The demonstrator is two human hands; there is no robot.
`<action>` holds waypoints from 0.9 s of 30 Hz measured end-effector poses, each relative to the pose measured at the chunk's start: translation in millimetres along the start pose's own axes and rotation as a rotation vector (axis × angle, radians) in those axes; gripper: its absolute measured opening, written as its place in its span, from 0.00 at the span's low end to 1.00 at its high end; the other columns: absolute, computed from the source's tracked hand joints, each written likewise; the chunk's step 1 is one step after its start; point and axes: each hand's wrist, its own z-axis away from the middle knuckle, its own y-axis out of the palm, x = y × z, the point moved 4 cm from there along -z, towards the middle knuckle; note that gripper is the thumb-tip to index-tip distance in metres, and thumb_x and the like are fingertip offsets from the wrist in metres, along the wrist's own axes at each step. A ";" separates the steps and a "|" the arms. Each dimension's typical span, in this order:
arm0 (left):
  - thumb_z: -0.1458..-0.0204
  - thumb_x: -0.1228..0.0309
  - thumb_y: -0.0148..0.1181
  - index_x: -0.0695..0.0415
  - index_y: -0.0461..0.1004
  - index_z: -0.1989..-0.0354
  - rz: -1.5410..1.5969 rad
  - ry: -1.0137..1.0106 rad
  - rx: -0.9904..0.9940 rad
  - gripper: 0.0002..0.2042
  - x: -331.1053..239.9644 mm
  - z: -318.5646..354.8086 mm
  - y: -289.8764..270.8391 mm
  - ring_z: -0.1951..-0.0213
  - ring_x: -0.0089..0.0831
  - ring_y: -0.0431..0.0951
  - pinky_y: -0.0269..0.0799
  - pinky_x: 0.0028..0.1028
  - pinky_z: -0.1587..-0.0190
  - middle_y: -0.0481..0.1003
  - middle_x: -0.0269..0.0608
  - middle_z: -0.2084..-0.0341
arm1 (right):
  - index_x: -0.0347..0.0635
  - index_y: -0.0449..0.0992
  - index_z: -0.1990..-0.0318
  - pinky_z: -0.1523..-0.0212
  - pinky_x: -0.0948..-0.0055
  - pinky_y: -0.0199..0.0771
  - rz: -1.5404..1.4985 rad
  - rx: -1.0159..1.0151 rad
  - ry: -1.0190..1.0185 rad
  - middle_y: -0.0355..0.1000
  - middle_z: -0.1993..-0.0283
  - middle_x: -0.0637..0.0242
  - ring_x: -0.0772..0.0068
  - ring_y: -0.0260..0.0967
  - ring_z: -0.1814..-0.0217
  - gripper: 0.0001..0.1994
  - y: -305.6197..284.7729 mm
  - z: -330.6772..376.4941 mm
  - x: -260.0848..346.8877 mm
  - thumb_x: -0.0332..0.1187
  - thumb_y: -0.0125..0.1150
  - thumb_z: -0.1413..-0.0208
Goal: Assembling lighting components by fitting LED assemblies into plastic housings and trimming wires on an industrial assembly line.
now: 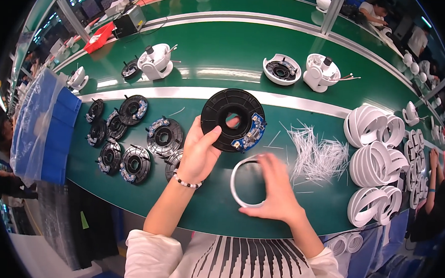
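a black disc (232, 120) is gripped at its lower left edge by the left hand (197, 155), above the tabletop (204, 208); just below the disc, a white ring (245, 182) is pinched by the right hand (275, 189) fingers (267, 164).

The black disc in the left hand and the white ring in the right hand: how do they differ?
The black disc is dark and wide, with a small centre hole and a blue circuit board on its edge; the white ring is a thin, bare hoop. The left hand holds the disc raised, while the right hand keeps the ring low by the green table. Both are round.
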 end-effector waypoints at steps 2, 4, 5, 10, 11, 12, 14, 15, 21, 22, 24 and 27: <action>0.49 0.78 0.42 0.61 0.53 0.51 0.105 -0.018 -0.018 0.15 3.0 3.3 -0.7 0.52 0.32 0.65 0.63 0.34 0.51 0.62 0.44 0.54 | 0.34 0.45 0.43 0.43 0.62 0.49 -0.457 -0.295 0.105 0.47 0.42 0.51 0.57 0.47 0.41 0.53 -9.4 10.3 -16.8 0.46 0.71 0.78; 0.48 0.76 0.40 0.61 0.53 0.51 0.100 -0.016 -0.036 0.14 3.8 6.7 2.9 0.51 0.33 0.64 0.62 0.36 0.49 0.61 0.45 0.53 | 0.34 0.46 0.43 0.47 0.69 0.56 -1.171 -0.418 0.204 0.52 0.45 0.56 0.64 0.52 0.43 0.48 -17.1 11.3 -28.9 0.51 0.64 0.68; 0.48 0.76 0.39 0.60 0.53 0.52 0.133 -0.031 -0.007 0.14 3.4 7.0 5.3 0.50 0.33 0.63 0.61 0.36 0.49 0.61 0.45 0.52 | 0.34 0.46 0.43 0.47 0.70 0.57 -1.254 -0.432 0.207 0.54 0.46 0.58 0.66 0.54 0.45 0.46 -22.9 8.3 -22.6 0.52 0.62 0.65; 0.48 0.76 0.39 0.59 0.50 0.48 0.217 -0.063 0.078 0.18 14.3 5.9 12.4 0.47 0.35 0.59 0.56 0.38 0.46 0.58 0.45 0.49 | 0.35 0.48 0.44 0.51 0.75 0.58 -1.426 -0.405 0.211 0.57 0.51 0.64 0.74 0.57 0.50 0.40 -18.7 -10.2 -0.7 0.52 0.58 0.59; 0.49 0.77 0.39 0.58 0.47 0.45 0.215 -0.068 0.090 0.21 15.8 6.7 13.2 0.46 0.35 0.58 0.55 0.38 0.45 0.57 0.45 0.49 | 0.35 0.48 0.44 0.51 0.75 0.58 -1.423 -0.406 0.210 0.57 0.51 0.64 0.74 0.57 0.50 0.40 -20.0 -11.1 0.1 0.52 0.58 0.59; 0.49 0.77 0.39 0.58 0.47 0.45 0.217 -0.068 0.093 0.21 16.3 7.3 14.3 0.46 0.35 0.58 0.55 0.38 0.45 0.57 0.45 0.49 | 0.36 0.48 0.44 0.51 0.75 0.58 -1.436 -0.413 0.212 0.58 0.51 0.64 0.75 0.57 0.50 0.40 -21.4 -11.6 0.2 0.52 0.58 0.59; 0.49 0.77 0.40 0.58 0.46 0.44 0.137 -0.053 0.145 0.22 16.2 9.4 17.0 0.45 0.34 0.57 0.54 0.38 0.45 0.55 0.43 0.47 | 0.36 0.48 0.43 0.50 0.75 0.58 -1.447 -0.426 0.212 0.58 0.51 0.64 0.75 0.57 0.50 0.40 -21.6 -13.0 0.2 0.52 0.58 0.59; 0.49 0.77 0.40 0.58 0.46 0.44 0.139 -0.055 0.151 0.22 18.7 10.3 16.9 0.45 0.34 0.57 0.54 0.38 0.45 0.55 0.43 0.47 | 0.36 0.47 0.43 0.49 0.74 0.57 -1.430 -0.450 0.192 0.56 0.49 0.62 0.73 0.56 0.48 0.41 -22.6 -13.8 -0.2 0.50 0.59 0.59; 0.64 0.87 0.49 0.54 0.33 0.39 -0.154 -0.202 0.533 0.42 37.7 31.1 24.9 0.41 0.29 0.47 0.42 0.31 0.41 0.46 0.38 0.42 | 0.34 0.38 0.41 0.44 0.68 0.53 -0.957 -0.504 0.012 0.45 0.43 0.54 0.64 0.50 0.42 0.52 -24.1 -21.4 9.8 0.35 0.71 0.72; 0.64 0.87 0.52 0.54 0.35 0.39 0.065 -0.239 0.561 0.43 37.7 31.1 21.5 0.41 0.30 0.48 0.44 0.33 0.41 0.48 0.40 0.43 | 0.33 0.38 0.41 0.44 0.67 0.52 -0.826 -0.508 -0.012 0.46 0.43 0.52 0.61 0.49 0.42 0.54 -20.0 -20.3 7.5 0.39 0.73 0.74; 0.56 0.51 0.49 0.60 0.43 0.41 0.272 -0.380 0.519 0.38 37.1 27.2 18.7 0.42 0.40 0.51 0.47 0.41 0.41 0.48 0.47 0.43 | 0.34 0.39 0.40 0.43 0.67 0.50 -0.484 -0.487 -0.053 0.43 0.40 0.54 0.62 0.46 0.39 0.55 -22.2 -18.3 11.1 0.38 0.73 0.76; 0.50 0.45 0.30 0.62 0.54 0.46 0.384 -0.484 0.112 0.33 43.5 17.3 16.8 0.48 0.41 0.61 0.55 0.39 0.45 0.59 0.50 0.49 | 0.33 0.39 0.41 0.41 0.62 0.45 -0.186 -0.454 -0.035 0.40 0.40 0.45 0.53 0.40 0.37 0.58 -20.8 -19.9 27.5 0.45 0.74 0.78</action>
